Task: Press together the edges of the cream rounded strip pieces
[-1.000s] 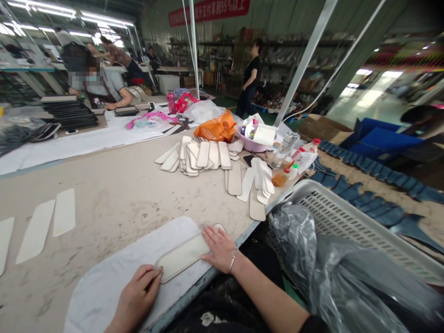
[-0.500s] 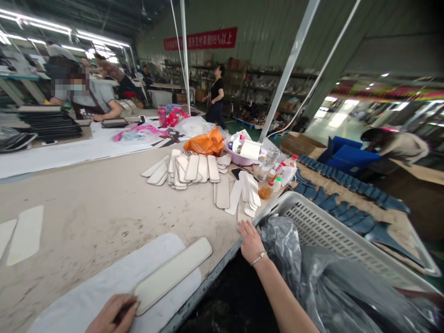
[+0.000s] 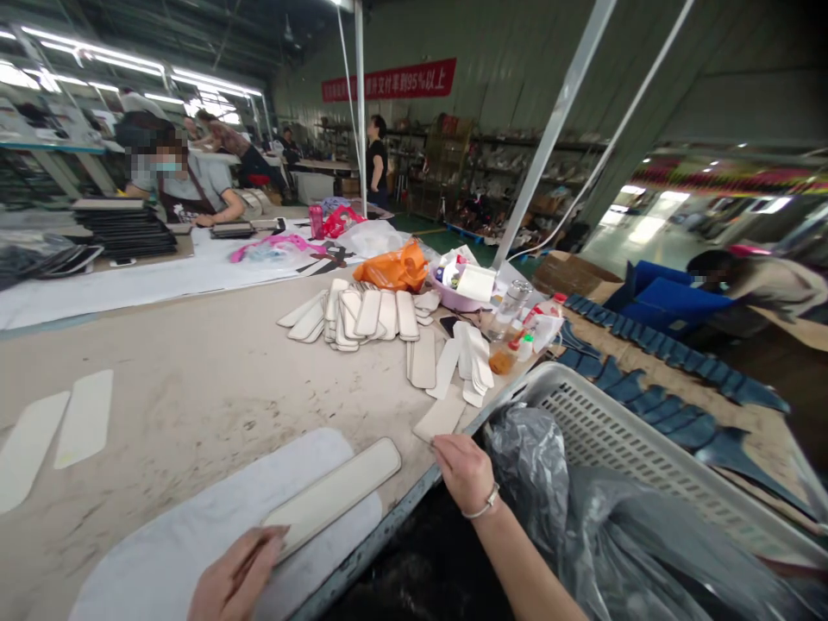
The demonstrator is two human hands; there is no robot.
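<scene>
A long cream panel with rounded corners [image 3: 336, 496] lies at a slant over a white rounded sheet [image 3: 161, 543]. My left hand [image 3: 236, 573] is closed on its near end, thumb and fingers pressed together at the edge. Close to the table edge, my right hand [image 3: 466, 473] pinches the near corner of a flat cream piece [image 3: 441, 419]; its far part rests on the table. Just beyond that piece lie a fanned stack of white strips [image 3: 475, 358] and a beige strip [image 3: 423, 358]. A larger pile of cream strips [image 3: 368, 315] sits farther back.
A white slatted basket [image 3: 601, 431] with grey plastic [image 3: 621, 509] stands right of the table edge. Bottles [image 3: 508, 310], a lilac basin [image 3: 456, 297] and an orange bag [image 3: 394, 267] occupy the back right. Two white pieces [image 3: 84, 418] lie left. A masked co-worker [image 3: 194, 185] sits across.
My right hand has drawn the cream piece towards me, off to the left and away from the stack, and its fingers now pinch the corner. My left hand stays at the panel's end.
</scene>
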